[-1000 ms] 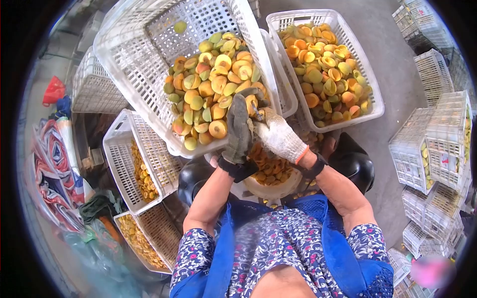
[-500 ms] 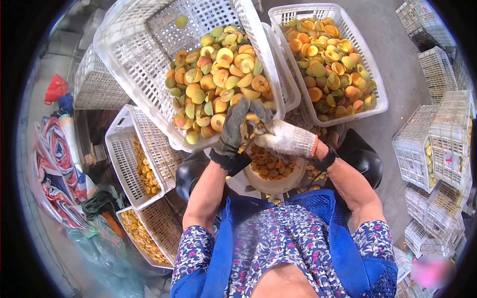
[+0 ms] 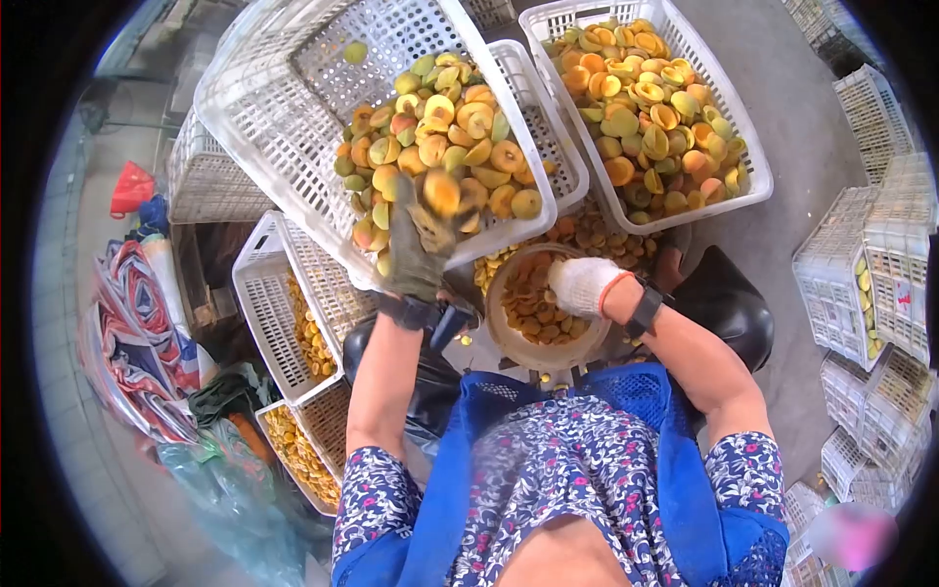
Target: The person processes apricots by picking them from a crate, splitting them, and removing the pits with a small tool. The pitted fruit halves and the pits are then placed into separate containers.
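Observation:
My left hand (image 3: 421, 235), in a dark grey glove, reaches over the near edge of a tilted white crate (image 3: 264, 142) heaped with halved and whole apricots. A blurred apricot (image 3: 442, 193) lies against its fingers, which look closed around it. My right hand (image 3: 584, 286) wears a white knitted glove and is at the right side of a round bucket (image 3: 501, 338) of apricot pieces (image 3: 538, 305). Its fingers are curled downward, and whatever they hold is hidden from view.
Another white crate (image 3: 753, 196) of apricot halves stands at back right. Lower left are crates (image 3: 256, 269) with orange pieces, beside a striped sheet (image 3: 127, 313) and green plastic (image 3: 220, 489). Stacked crates (image 3: 831, 269) line the right. Black boots (image 3: 729, 303) flank the bucket.
My hands were together above the bucket and have parted. The left moved left over the tilted crate; the right lowered to the bucket. The whole view has shifted slightly.

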`<state>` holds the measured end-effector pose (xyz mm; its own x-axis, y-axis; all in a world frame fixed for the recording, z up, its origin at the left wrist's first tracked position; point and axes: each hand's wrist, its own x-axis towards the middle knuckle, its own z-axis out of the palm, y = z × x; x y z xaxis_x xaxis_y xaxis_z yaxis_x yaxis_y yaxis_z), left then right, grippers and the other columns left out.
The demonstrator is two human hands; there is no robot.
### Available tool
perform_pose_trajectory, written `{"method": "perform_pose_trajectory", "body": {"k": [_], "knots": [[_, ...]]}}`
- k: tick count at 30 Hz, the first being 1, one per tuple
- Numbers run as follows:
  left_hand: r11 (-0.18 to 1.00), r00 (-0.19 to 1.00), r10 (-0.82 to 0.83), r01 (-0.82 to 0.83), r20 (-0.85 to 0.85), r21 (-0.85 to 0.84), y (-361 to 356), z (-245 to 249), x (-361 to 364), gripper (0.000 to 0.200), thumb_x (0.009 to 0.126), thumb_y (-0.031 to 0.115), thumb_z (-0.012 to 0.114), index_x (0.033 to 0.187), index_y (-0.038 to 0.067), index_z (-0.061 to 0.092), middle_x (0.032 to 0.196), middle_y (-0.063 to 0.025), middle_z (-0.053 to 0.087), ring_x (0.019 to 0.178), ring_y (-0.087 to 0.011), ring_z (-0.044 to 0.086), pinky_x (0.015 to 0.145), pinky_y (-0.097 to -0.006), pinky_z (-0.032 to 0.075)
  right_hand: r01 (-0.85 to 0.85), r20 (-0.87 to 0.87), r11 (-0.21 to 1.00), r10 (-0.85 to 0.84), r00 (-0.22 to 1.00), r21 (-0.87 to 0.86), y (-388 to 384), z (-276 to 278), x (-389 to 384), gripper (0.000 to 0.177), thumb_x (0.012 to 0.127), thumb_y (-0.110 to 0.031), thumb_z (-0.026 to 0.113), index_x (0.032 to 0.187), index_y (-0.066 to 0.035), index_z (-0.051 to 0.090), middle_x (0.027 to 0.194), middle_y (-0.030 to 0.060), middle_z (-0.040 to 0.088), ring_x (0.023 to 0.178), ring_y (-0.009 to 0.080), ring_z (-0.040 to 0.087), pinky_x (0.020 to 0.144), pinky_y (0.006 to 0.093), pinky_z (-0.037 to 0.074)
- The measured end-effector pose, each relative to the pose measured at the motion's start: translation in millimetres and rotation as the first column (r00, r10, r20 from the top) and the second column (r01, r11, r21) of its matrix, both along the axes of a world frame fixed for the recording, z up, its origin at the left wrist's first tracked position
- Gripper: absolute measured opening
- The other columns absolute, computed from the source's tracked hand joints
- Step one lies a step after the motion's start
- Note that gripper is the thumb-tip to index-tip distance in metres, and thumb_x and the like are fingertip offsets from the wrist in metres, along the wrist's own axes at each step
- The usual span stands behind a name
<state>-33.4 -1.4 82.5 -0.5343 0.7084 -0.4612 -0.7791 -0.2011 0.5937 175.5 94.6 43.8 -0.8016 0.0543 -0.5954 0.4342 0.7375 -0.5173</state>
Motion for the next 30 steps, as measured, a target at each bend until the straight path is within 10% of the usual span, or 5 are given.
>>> {"method": "perform_pose_trajectory", "body": {"k": [5,11,18,21,30], "knots": [[0.915,0.261,-0.402,0.159,-0.878,-0.371,34.6,1.1,-42.8,0.044,0.097,0.044,0.046,0.125,0.010,0.053,0.118,-0.0131,0.060,0.084,-0.0310,0.066,0.073,-0.0404,0.054,0.143,-0.239,0.988,-0.151,0.959,-0.050,6.1,-17.3,-1.1,0.025,0.082,-0.020,0.052,0.095,-0.005,0.067,0.085,0.0195,0.068,0.078,0.0350,0.067,0.068,0.0444,0.053],[0.534,-0.450,-0.841,-0.595,-0.302,-0.601,9.6,-79.3,-2.4,0.040,0.087,0.040,0.059,0.116,0.014,0.056,0.106,-0.0139,0.061,0.095,-0.0288,0.064,0.071,-0.0430,0.053,0.050,-0.431,0.999,-0.043,0.901,0.004,10.6,-46.8,3.1,0.023,0.081,-0.022,0.053,0.090,-0.004,0.065,0.081,0.0193,0.066,0.073,0.0358,0.065,0.066,0.0445,0.053],[0.614,-0.400,-0.785,-0.601,-0.473,-0.511,3.2,-103.1,15.8,0.040,0.085,0.035,0.064,0.113,0.007,0.058,0.095,-0.0138,0.066,0.068,-0.0258,0.065,0.059,-0.0371,0.052,0.177,-0.486,0.981,-0.194,0.852,-0.082,25.5,-21.9,-5.4,0.025,0.082,-0.025,0.055,0.092,-0.002,0.061,0.080,0.0239,0.064,0.075,0.0413,0.062,0.069,0.0466,0.052],[0.831,0.659,-0.383,-0.062,-0.648,-0.553,6.8,-43.8,28.2,0.038,0.091,0.021,0.061,0.122,0.002,0.054,0.100,-0.0083,0.065,0.073,-0.0166,0.064,0.064,-0.0299,0.053,0.192,-0.737,0.979,-0.179,0.652,-0.067,27.0,-1.9,-4.1,0.018,0.083,-0.016,0.058,0.094,-0.001,0.059,0.088,0.0228,0.060,0.079,0.0407,0.061,0.067,0.0455,0.052],[0.974,0.832,-0.203,0.115,-0.517,-0.197,-2.0,-8.8,68.7,0.047,0.097,0.020,0.052,0.140,0.004,0.042,0.118,-0.0085,0.057,0.079,-0.0111,0.060,0.068,-0.0266,0.053,0.327,-0.801,0.814,0.256,0.541,0.480,14.6,7.2,-5.1,0.024,0.077,-0.010,0.061,0.101,-0.005,0.063,0.105,0.0166,0.055,0.083,0.0284,0.060,0.065,0.0341,0.050]]}}
